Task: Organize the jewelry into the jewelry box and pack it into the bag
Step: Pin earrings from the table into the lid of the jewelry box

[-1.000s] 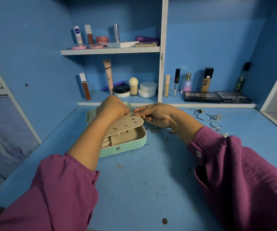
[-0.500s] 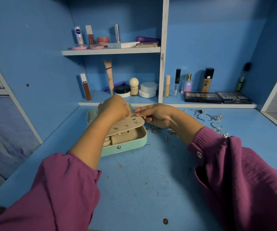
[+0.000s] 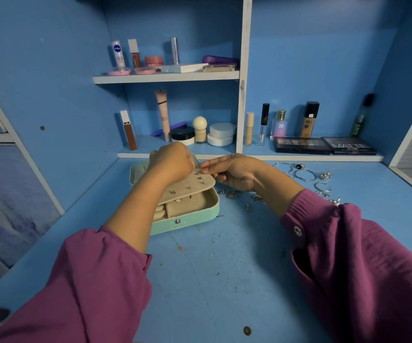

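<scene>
An open mint-green jewelry box [image 3: 187, 220] sits on the blue desk, its lid lying flat behind it. A beige earring panel [image 3: 191, 188] with several studs is tilted up over the box's compartments. My right hand [image 3: 232, 172] pinches the panel's far right edge. My left hand [image 3: 171, 162] is curled over the panel's top edge, fingertips pinched at a stud; what it holds is hidden. Loose silver jewelry [image 3: 304, 175], rings, hoops and small pieces, lies scattered on the desk to the right of the box.
Shelves behind the desk hold cosmetics: tubes, jars [image 3: 221, 134], bottles and two dark eyeshadow palettes [image 3: 325, 145]. Small silver pieces [image 3: 231, 194] lie just right of the box. Blue walls close in both sides. No bag is in view.
Both hands stay at the earring panel with only slight finger shifts; the box and loose jewelry have not moved.
</scene>
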Demonstrator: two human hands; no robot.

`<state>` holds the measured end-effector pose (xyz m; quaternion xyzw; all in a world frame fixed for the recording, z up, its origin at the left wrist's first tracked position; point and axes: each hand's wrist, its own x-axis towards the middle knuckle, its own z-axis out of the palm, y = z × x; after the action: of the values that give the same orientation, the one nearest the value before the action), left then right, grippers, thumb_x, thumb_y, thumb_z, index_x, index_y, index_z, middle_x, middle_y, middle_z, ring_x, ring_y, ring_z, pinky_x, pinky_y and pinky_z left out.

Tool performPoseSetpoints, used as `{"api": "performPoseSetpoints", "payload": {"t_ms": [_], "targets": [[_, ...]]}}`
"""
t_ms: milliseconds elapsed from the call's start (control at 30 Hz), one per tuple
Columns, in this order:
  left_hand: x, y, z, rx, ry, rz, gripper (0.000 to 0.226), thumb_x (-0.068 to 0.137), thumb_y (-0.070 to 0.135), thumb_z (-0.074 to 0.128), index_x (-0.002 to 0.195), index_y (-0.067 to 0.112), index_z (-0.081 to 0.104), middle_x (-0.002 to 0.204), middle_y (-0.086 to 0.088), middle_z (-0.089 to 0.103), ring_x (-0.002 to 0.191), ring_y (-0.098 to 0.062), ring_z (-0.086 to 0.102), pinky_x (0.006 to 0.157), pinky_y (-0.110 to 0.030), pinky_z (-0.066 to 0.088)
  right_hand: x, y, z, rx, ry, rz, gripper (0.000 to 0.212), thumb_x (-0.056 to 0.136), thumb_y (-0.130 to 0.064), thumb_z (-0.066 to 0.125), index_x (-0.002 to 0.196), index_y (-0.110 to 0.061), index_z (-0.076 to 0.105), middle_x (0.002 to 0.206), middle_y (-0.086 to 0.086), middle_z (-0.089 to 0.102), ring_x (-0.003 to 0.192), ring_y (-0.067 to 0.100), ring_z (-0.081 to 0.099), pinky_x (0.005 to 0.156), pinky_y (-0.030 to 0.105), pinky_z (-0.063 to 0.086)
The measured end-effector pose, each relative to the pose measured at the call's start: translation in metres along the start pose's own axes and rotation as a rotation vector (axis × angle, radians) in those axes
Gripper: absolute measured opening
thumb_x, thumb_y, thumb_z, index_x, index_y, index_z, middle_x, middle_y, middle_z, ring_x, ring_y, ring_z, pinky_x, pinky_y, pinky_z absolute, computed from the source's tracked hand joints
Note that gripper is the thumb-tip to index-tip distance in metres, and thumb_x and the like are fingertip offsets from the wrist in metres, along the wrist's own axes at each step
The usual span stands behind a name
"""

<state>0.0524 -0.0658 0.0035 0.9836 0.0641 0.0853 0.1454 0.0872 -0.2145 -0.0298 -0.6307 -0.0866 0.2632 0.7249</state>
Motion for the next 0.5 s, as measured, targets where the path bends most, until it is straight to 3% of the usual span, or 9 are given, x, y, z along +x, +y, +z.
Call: {"api": "performPoseSetpoints", "payload": {"t_ms": [133,367,500], "targets": [[-0.001,0.0,0.0,0.041,0.021,0.066,0.02,0.088,0.013,0.055,0.076,0.025,0.066,0.098,-0.002,0.069,0.103,-0.023,0.056,0.094,-0.037,0.034,-0.002,0.0,0.001,-0.013,0.002,-0.009,0.014,0.079,0.014,0.062,0.082,0.001,0.066,0.077,0.01,0.065,0.066,0.012,0.048,0.042,0.012,0.039],[-0.002,-0.003,-0.003,0.028,0.029,0.082,0.028,0.091,0.014,0.055,0.067,0.027,0.063,0.093,0.001,0.069,0.1,-0.021,0.057,0.098,-0.038,0.03,-0.003,-0.001,0.001,-0.024,0.004,-0.004,0.014,0.079,0.013,0.062,0.083,0.0,0.067,0.08,0.01,0.065,0.066,0.011,0.05,0.043,0.012,0.04],[-0.001,-0.021,-0.013,-0.135,0.039,0.066,0.03,0.089,0.011,0.057,0.064,0.026,0.065,0.098,0.003,0.07,0.099,-0.022,0.06,0.1,-0.042,0.041,-0.004,-0.002,0.001,-0.016,0.01,0.007,0.013,0.081,0.012,0.062,0.083,0.0,0.067,0.079,0.01,0.066,0.064,0.01,0.051,0.043,0.012,0.04]]}}
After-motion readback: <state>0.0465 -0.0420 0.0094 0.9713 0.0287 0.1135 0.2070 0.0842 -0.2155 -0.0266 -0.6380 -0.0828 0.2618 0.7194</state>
